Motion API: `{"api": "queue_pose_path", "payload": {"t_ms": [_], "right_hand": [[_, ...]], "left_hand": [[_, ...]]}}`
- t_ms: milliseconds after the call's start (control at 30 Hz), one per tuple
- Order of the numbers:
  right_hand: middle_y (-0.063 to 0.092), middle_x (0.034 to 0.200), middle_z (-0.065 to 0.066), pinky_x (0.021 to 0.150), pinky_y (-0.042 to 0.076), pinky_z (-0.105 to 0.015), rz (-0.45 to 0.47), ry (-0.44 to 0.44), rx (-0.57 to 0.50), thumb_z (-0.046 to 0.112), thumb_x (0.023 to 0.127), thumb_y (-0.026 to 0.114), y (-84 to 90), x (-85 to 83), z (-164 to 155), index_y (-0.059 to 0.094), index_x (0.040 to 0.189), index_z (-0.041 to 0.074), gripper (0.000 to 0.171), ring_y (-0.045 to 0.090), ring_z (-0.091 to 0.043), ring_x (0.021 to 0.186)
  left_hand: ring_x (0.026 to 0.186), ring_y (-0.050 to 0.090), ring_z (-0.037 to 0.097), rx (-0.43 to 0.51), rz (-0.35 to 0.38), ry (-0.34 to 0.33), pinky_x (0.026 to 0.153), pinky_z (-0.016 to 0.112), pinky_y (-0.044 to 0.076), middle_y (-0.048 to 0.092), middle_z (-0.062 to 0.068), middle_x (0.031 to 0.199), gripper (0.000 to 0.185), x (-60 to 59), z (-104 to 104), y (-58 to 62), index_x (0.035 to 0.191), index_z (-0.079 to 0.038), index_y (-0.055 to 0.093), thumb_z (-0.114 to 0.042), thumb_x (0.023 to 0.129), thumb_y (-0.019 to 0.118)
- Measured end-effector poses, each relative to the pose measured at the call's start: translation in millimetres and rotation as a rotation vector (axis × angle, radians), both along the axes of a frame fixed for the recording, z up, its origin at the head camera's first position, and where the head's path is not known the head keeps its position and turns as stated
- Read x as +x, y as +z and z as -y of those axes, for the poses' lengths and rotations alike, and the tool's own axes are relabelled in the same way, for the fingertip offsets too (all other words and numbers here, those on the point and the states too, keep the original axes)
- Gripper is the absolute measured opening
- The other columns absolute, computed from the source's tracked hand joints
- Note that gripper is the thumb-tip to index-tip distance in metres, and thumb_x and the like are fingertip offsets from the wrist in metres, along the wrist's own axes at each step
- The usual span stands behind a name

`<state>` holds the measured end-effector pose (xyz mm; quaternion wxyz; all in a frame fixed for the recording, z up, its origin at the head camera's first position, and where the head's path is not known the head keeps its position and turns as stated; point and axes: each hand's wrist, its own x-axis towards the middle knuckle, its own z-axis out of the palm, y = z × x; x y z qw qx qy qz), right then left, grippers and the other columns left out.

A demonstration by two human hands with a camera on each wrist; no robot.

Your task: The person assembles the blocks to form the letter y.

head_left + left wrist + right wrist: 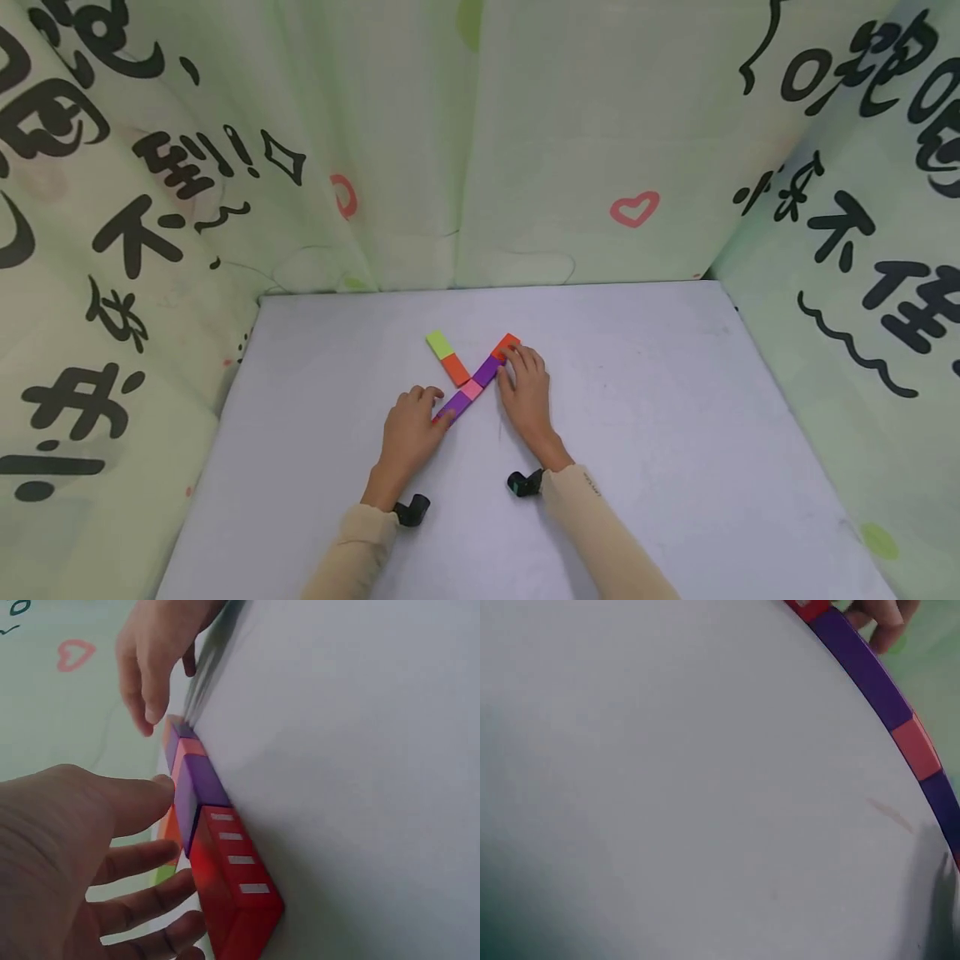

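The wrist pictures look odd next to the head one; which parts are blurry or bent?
Head view: even light, sharp, table edges bowed. Left wrist view: left hand close and soft, red block clearer. Right wrist view: mostly bare table, row of blocks curving along the edge.

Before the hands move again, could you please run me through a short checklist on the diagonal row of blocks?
1. Diagonal row lies flat on the table, blocks end to end: ok.
2. Left hand touches the near red block: ok.
3. Right hand rests at the far orange block: ok.
4. Whether the right hand grips that block: cannot tell.
5. Green-and-orange pair lies separate on the left, with no hand on it: ok.
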<state>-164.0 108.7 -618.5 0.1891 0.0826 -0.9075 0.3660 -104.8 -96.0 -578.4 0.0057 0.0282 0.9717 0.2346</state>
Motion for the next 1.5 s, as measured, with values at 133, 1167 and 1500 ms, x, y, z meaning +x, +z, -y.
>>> {"api": "queue_pose_path", "payload": {"t_ms": [133,1167,1500], "right_hand": [[0.058,0.15,-0.015,0.105,0.042,-0.063,0.034,0.004,0.017,0.016,0.102,0.066,-1.0,-9.8,-3.2,0.066,0.137,0.006,0.036,0.049,-0.038,0.141],[0.052,0.158,-0.013,0.116,0.035,-0.059,0.102,0.015,0.068,0.021,0.104,0.064,-4.1,-11.5,1.5,0.064,0.14,0.008,0.038,0.05,-0.035,0.146],[0.054,0.157,-0.012,0.118,0.036,-0.057,0.127,0.03,-0.004,0.018,0.106,0.061,-6.2,-16.3,-6.2,0.064,0.141,0.008,0.037,0.05,-0.034,0.146]], "left_hand": [[0.101,0.062,0.03,-0.11,-0.027,0.013,0.081,0.044,0.055,0.069,0.014,0.115,0.045,13.5,-0.9,2.5,0.125,-0.007,0.068,-0.036,0.092,0.079],[0.088,0.063,0.027,-0.081,0.036,0.131,0.083,0.041,0.062,0.065,0.021,0.105,0.043,44.0,2.4,9.2,0.116,0.005,0.067,-0.013,0.083,0.088],[0.088,0.058,0.026,-0.085,0.087,0.122,0.076,0.041,0.062,0.061,0.019,0.104,0.045,41.9,1.7,9.5,0.117,0.006,0.063,-0.015,0.085,0.087]]}}
